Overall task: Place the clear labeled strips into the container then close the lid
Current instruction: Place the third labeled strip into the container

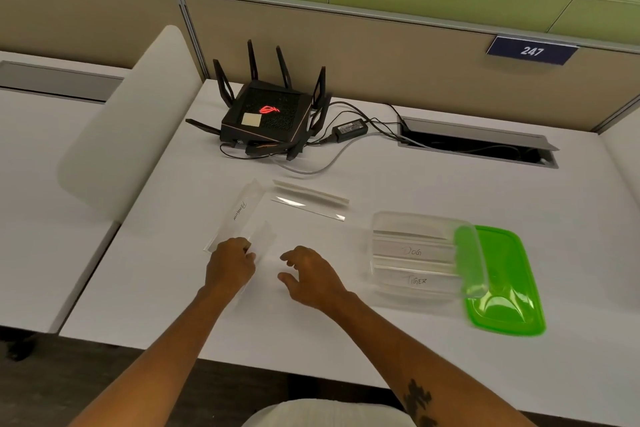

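A clear container [381, 229] sits on the white desk right of centre, with two strips marked "Dog" [412, 251] and "Tiger" [416, 281] inside. Its green lid [502, 288] leans against the container's right side. My left hand [230, 263] pinches the near end of a clear strip [258, 243]. Just left of it lies another strip labelled "Penguin" [239, 211]. Two more clear strips [310, 201] lie farther back. My right hand [310, 274] hovers beside the left with fingers spread, holding nothing.
A black router [265, 114] with antennas, its power brick [349, 130] and cables sit at the back of the desk. A cable slot [478, 142] opens at the back right. A white divider panel [131, 135] stands to the left.
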A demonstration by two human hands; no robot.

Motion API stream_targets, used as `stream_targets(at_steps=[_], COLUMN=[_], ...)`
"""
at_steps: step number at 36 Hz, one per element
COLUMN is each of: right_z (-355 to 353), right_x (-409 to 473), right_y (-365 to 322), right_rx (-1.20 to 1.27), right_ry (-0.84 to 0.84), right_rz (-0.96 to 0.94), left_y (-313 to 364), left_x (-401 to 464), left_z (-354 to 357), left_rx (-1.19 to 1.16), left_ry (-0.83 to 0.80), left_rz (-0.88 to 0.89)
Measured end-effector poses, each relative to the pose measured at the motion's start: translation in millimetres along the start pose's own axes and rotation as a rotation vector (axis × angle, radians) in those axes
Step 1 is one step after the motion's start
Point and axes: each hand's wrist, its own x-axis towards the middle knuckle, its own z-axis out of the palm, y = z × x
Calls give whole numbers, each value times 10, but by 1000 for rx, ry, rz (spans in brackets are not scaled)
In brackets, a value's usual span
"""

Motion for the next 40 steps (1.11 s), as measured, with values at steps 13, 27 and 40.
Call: stream_targets(at_steps=[13,27,40], right_z=[-252,-1225,-1994], right_x=[189,62,-221], right_y=[-28,107,683], right_rx=[356,441,206], right_ry=[83,225,268], right_rz=[159,38,-39], left_y=[633,1480,2251], left_x=[35,-94,-349], left_z=[-222,-186,113], left_rx=[-399,-1029,-1199], left_ry=[96,-75,-216], left_rz=[-33,-127,-77])
